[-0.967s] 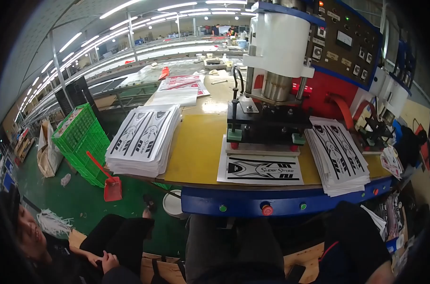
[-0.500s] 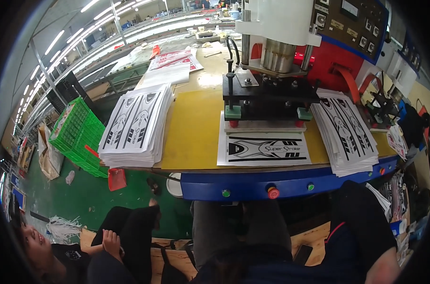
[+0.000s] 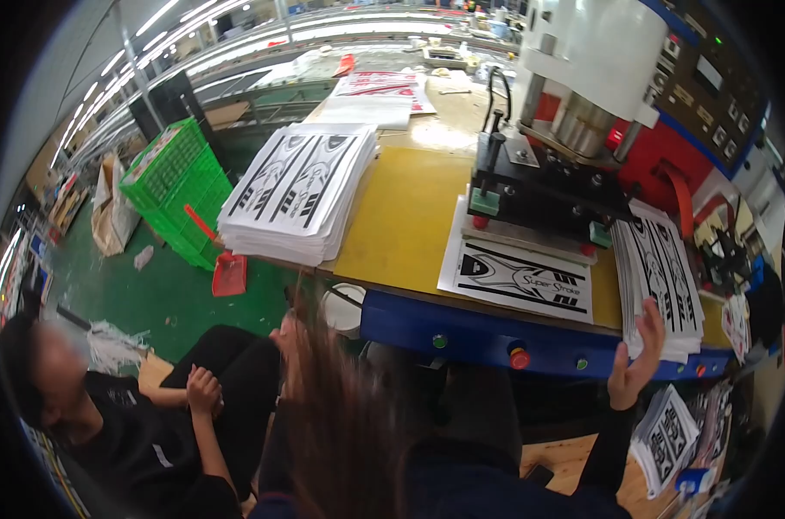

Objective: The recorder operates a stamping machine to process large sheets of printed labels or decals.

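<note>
My right hand (image 3: 639, 356) is raised at the front edge of the right-hand stack of printed sheets (image 3: 666, 268), thumb and fingers apart and nothing held. Whether it touches the stack I cannot tell. What seems to be my left hand (image 3: 294, 359) shows as a blurred patch of skin behind hanging hair, near the table's front left; its fingers cannot be made out. One white sheet with a black pattern (image 3: 520, 282) lies partly under the black plate of a press (image 3: 548, 192). A taller stack of similar sheets (image 3: 302, 195) stands at the left.
Along the blue table front (image 3: 401, 324) sit green buttons and a red one (image 3: 519, 358). A person in black (image 3: 142, 432) sits close at my left. On the green floor are a green crate (image 3: 176, 195), a red dustpan (image 3: 229, 274) and a white bucket (image 3: 343, 310).
My view has swung, so table and press appear farther right and tilted. My right hand has come up to the right stack. Hair now hangs across the lower middle.
</note>
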A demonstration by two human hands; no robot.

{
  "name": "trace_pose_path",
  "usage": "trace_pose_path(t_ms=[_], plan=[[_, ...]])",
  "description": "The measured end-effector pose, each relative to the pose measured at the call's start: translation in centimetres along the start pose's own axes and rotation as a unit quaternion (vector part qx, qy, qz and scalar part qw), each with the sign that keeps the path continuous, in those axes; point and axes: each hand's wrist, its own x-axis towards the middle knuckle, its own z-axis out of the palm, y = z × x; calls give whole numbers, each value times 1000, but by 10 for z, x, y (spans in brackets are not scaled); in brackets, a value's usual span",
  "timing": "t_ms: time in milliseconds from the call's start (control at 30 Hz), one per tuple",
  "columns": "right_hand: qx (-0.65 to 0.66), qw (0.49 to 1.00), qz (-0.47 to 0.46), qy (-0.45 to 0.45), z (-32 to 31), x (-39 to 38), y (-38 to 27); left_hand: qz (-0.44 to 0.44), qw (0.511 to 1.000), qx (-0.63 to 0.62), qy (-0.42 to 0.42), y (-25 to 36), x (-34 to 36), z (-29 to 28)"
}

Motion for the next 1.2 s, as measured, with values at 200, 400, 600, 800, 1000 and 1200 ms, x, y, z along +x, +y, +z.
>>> trace_pose_path(t_ms=[200,400,600,800,1000,1200], plan=[[-34,963,184,-192,7,-45,77,122,972,-188,-75,53,76,10],[80,949,249,-174,49,-69,141,93,915,-390,-44,130,163,-15],[-17,957,215,-194,61,-54,111,146,886,-425,-111,166,185,-2],[14,960,207,-188,53,-72,111,144,886,-425,-119,165,174,1],[16,967,219,-130,68,-89,117,125,895,-416,-103,170,169,4],[5,980,198,29,79,-107,124,65,889,-452,-22,173,158,14]])
